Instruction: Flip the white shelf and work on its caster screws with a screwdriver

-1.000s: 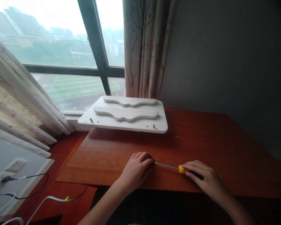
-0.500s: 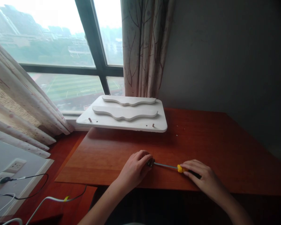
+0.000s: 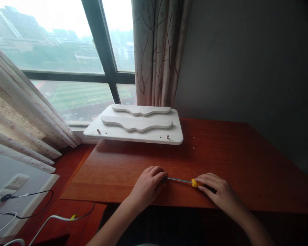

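My right hand is closed round the yellow and black handle of a screwdriver, low over the front of the brown table. Its metal shaft points left and meets my left hand. The left fingers are curled round a small dark thing at the screwdriver's tip; most of it is hidden by the fingers, so its kind cannot be made out. Beyond both hands lies a white board carrying two wavy-edged white strips, with short wooden pegs and small holes near its front edge.
The brown table runs off to the right, with a few white specks on it. A window and curtains stand behind the board. On the left are a wall socket with a black plug and loose cables near the floor.
My right hand and the screwdriver have shifted slightly to the left. The fingers of my left hand have moved a little, covering more of the small dark thing. The white board has stayed put.
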The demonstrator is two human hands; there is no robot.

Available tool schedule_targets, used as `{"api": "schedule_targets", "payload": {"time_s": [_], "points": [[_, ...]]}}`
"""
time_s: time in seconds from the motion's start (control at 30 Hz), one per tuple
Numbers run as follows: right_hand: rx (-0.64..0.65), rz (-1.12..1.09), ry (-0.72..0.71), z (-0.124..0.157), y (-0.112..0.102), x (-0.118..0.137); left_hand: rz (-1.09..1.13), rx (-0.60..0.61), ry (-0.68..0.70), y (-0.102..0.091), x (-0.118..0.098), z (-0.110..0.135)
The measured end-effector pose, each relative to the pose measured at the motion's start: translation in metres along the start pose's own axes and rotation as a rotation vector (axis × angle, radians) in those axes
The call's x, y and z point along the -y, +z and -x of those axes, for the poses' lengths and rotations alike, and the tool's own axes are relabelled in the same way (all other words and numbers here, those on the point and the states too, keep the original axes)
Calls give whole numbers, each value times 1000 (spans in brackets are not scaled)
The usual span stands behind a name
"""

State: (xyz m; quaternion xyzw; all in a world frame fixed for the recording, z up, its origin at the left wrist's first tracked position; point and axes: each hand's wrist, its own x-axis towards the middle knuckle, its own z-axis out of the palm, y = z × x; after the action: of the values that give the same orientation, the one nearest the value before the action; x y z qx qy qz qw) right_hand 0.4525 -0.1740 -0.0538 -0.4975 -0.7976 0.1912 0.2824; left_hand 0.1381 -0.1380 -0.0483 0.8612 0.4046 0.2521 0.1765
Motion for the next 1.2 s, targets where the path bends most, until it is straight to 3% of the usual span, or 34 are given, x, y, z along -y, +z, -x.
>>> {"api": "schedule_targets", "payload": {"time_s": [0.27,0.53,0.7,1.0,1.2], "points": [[11,-37,16,-17,3,5,-86,-34,-1,-3,1,1],[76,-119,36,-59,15,25,-208,-87,-103,-16,20,13],[95,-110,-34,-97,39,46,-290,-128,-157,-37,50,24],[167,72,-81,-165,98,103,-410,-165,-258,-96,119,51],[170,100,-64,-188,118,122,-447,-227,-319,-113,144,57]]}}
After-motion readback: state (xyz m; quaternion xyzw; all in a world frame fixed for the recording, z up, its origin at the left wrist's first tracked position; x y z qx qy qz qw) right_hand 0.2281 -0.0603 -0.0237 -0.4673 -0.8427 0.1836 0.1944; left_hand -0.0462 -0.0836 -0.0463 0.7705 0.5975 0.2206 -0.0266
